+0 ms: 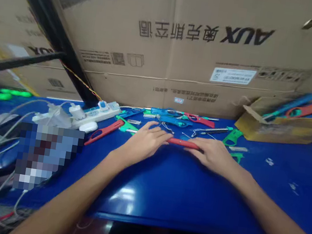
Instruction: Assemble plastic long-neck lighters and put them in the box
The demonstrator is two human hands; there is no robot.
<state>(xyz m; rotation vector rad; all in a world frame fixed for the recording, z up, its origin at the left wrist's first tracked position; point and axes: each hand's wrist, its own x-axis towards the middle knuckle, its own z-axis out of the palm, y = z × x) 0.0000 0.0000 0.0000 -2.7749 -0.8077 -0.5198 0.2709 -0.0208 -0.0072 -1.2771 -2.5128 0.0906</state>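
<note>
Your forearms [90, 185] reach over the blue table [180, 191], both hands on one red plastic piece [183, 143]
Your left hand [148, 141] has its fingers bent, partly closed on the piece's left end, while your right hand [213, 155] closes round the right end; the piece spans between them, just in front of scattered blue and green parts [175, 121], with a power strip [96, 116] to the left and a cardboard box [285, 133] to the right

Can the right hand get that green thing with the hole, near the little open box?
Probably yes: the green thing lies just past the right hand, and nothing seems to block the way. But that hand's grip is on the red piece, so it may need to let go first.
</note>
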